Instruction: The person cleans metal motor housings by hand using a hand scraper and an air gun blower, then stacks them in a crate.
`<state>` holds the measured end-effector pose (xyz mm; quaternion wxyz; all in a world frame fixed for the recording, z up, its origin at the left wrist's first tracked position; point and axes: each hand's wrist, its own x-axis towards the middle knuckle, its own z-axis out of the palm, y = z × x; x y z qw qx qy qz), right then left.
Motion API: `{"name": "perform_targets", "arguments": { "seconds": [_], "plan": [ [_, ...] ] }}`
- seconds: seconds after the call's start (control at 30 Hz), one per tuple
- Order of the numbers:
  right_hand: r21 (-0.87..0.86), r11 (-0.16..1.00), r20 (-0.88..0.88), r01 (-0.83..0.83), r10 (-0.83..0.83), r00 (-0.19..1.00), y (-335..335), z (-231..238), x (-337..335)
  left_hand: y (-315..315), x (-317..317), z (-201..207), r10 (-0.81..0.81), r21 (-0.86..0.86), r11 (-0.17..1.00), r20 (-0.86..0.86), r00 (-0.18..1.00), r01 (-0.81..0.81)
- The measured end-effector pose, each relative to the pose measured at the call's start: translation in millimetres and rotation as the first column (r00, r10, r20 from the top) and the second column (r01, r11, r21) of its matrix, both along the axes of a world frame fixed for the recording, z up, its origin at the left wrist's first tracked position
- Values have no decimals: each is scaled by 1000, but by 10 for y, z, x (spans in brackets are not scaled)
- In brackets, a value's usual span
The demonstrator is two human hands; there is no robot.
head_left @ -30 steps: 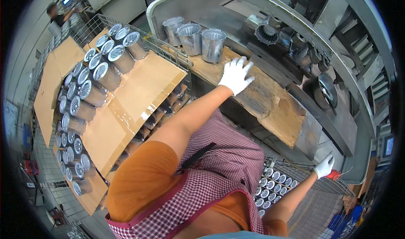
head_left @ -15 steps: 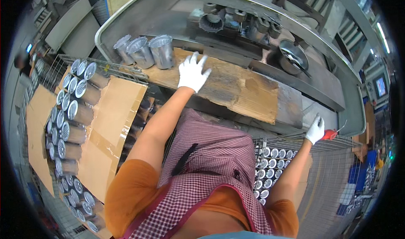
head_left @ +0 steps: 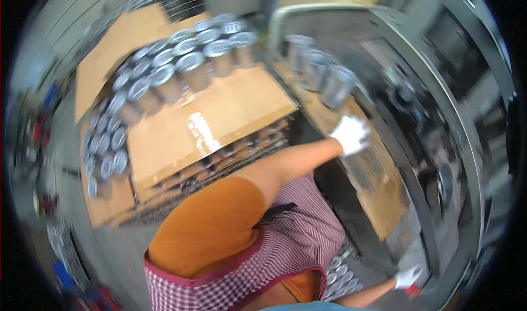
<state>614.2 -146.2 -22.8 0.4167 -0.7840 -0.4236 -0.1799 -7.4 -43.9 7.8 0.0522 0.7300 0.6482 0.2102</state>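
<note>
My left hand (head_left: 351, 135), in a white glove, reaches over a cardboard-covered ledge (head_left: 381, 193). Its fingers look stretched out, though blurred, and hold nothing. Just beyond it, three ribbed metal cups (head_left: 337, 87) stand in a row at the ledge's far end, apart from the fingers. My right hand (head_left: 408, 278), also gloved in white, is low at the right by the ledge's near end. A small red thing (head_left: 413, 290) shows beside it; blur hides whether the fingers touch it.
At the left, a stack holds many metal cups (head_left: 164, 75) around a taped cardboard sheet (head_left: 214, 124). More cups (head_left: 340, 272) sit low beside my apron. A grey machine frame (head_left: 461, 119) curves along the right, with a round metal bowl (head_left: 446, 185) inside it.
My view has swung left, so the cup stack fills more of the picture and the machine has shifted right. The three cups still stand on the ledge, and my left hand stays over the cardboard.
</note>
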Motion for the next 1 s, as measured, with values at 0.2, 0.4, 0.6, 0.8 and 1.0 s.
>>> {"name": "perform_targets", "arguments": {
  "seconds": [0.2, 0.4, 0.6, 0.8, 1.0],
  "plan": [
    [-36, 992, 368, 120, -99, 925, 251, -219, 363, 40, 39, -200, 89, 335, 937, 45, 995, -99],
    [122, 989, 705, 87, -147, 693, 179, -335, 570, 84, 54, -292, 98, 439, 891, 58, 993, -114],
    [-53, 998, 112, -36, 42, 993, 174, -42, 349, 17, 15, -153, 31, 105, 994, 18, 999, -32],
    [-84, 996, -120, 28, -38, 992, -164, 164, -384, 26, 34, -28, 55, 258, 964, 30, 998, -61],
    [-69, 994, -66, 81, -85, 994, -110, 331, -663, 124, 55, -239, 67, 59, 996, -114, 991, -60]
  ]
}}
